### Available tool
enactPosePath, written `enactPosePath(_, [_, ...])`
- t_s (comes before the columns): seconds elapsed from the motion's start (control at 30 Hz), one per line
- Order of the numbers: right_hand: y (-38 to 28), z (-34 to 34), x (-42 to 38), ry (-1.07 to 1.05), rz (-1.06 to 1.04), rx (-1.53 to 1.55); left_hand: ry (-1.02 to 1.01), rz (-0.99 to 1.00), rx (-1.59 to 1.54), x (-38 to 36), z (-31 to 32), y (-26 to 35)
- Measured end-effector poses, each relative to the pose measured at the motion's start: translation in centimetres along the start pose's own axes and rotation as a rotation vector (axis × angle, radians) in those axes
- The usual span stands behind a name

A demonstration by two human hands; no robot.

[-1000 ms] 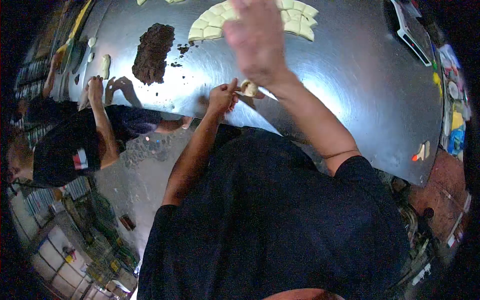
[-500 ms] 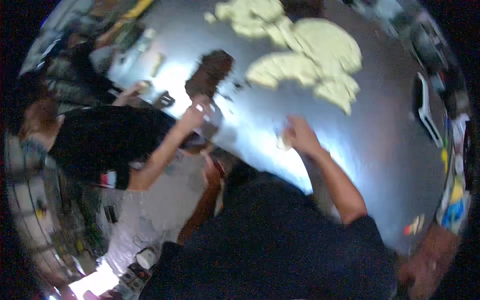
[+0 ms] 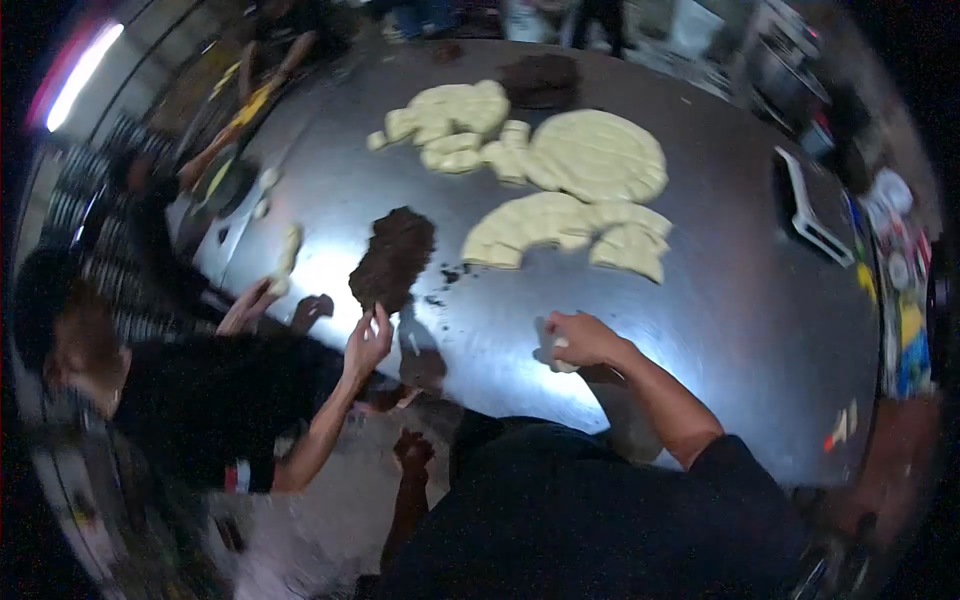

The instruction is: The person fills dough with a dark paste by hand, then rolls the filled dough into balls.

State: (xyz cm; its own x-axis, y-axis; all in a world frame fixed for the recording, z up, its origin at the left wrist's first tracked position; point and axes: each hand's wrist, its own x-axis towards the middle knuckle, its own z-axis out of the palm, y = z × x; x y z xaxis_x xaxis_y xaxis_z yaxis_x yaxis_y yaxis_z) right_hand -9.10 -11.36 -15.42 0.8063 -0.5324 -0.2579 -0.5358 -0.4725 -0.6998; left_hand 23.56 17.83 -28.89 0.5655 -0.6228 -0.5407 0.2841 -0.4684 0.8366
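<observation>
while one right hand [image 3: 587, 340] pinches one small dough piece [image 3: 566, 361] at the table's [image 3: 740, 330] near side, two dark mounds [image 3: 396, 250] lie beyond, one left, one far. fingers partly hide the piece; seams blur in the pale dough [image 3: 600, 155]. the right forearm reaches left; the left hand [image 3: 412, 449], dim, points up off the near edge, its grip unclear.

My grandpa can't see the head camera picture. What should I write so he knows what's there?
The person's right hand holds a small pale lump at a shiny metal table; their left hand is off its near edge. A co-worker's hand is at a dark crumbly mound, near pale dough pieces.
</observation>
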Motion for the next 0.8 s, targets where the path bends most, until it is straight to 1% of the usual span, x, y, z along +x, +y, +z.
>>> enactPosePath(0.03, [0.8, 0.0, 1.9, -0.001, 0.009, -0.042, 0.009, -0.13, -0.181, -0.8, -0.5, -2.4])
enactPosePath(0.07, [1.3, 0.2, 3.4, 0.012, 0.033, -0.078, 0.009, -0.205, -0.326, -0.7, -0.5, -4.2])
enactPosePath(0.1, [-0.9, -0.8, 5.0, 0.145, -0.055, 0.055, -0.003, -0.237, -0.412, -0.6, -0.3, -4.5])
enactPosePath(0.13, [-4.3, -1.7, 7.5, 0.281, -0.124, 0.196, 0.174, 0.118, 0.017, -2.5, 3.2, -1.6])
enactPosePath(0.17, [-6.8, -2.1, 10.1, 0.248, -0.029, 0.651, 0.16, 0.11, 0.025, -2.3, 4.4, -0.5])
enactPosePath(0.2, [-10.9, -3.3, 11.0, 0.279, -0.295, 1.092, 0.155, 0.059, -0.016, -2.1, 5.5, 0.4])
enactPosePath(0.23, [-13.9, -5.3, 10.9, 0.194, -0.32, 1.269, 0.144, 0.005, -0.048, -2.1, 6.3, 1.1])
enactPosePath(0.27, [-14.7, -5.2, 12.2, 0.194, -0.406, 1.339, 0.124, -0.052, -0.065, -2.1, 6.7, 1.4])
enactPosePath(0.3, [-15.6, -5.4, 12.1, 0.273, -0.413, 1.191, 0.097, -0.115, -0.068, -2.2, 6.6, 1.3])
enactPosePath(0.33, [-15.2, -3.9, 12.7, 0.496, -0.52, 0.961, 0.043, -0.138, -0.008, -2.4, 6.2, 1.2])
enactPosePath(0.4, [-14.6, -5.2, 7.6, 0.565, -0.478, 0.487, -0.056, -0.067, -0.032, -1.7, 5.1, 1.6])
enactPosePath(0.43, [-12.5, -4.6, 6.5, 0.624, -0.478, 0.38, -0.111, 0.148, 0.112, -1.1, 3.0, -1.3])
enactPosePath(0.47, [-9.9, -4.7, 4.9, 0.594, -0.299, 0.242, -0.134, 0.369, 0.245, -0.6, 0.7, -4.3])
enactPosePath(0.5, [-6.9, -5.0, 3.0, 0.55, -0.133, 0.109, -0.187, 0.371, 0.428, -1.6, -1.6, -5.2])
enactPosePath(0.53, [-3.0, -5.2, 1.6, 0.612, -0.055, -0.024, -0.22, 0.378, 0.603, -2.6, -3.7, -6.2])
enactPosePath(0.57, [2.2, -5.2, 0.4, 0.729, -0.019, -0.17, -0.24, 0.382, 0.774, -3.4, -5.1, -6.7])
enactPosePath(0.6, [3.9, -7.6, -1.7, 0.511, 0.318, -0.314, -0.211, 0.307, 0.724, -4.1, -5.7, -6.6])
enactPosePath(0.63, [6.2, -8.6, -3.4, 0.566, 0.41, -0.312, -0.176, 0.218, 0.638, -4.8, -5.7, -6.6])
enactPosePath(0.67, [8.4, -8.6, -4.7, 0.541, 0.504, -0.433, -0.145, 0.141, 0.562, -5.4, -5.8, -6.9])
enactPosePath(0.73, [11.6, -7.6, -5.7, 0.626, 0.454, -0.473, -0.122, 0.053, 0.455, -6.0, -4.6, -5.7])
enactPosePath(0.8, [14.0, -6.0, -5.6, 0.716, 0.354, -0.464, -0.136, 0.007, 0.37, -5.6, -2.6, -4.5])
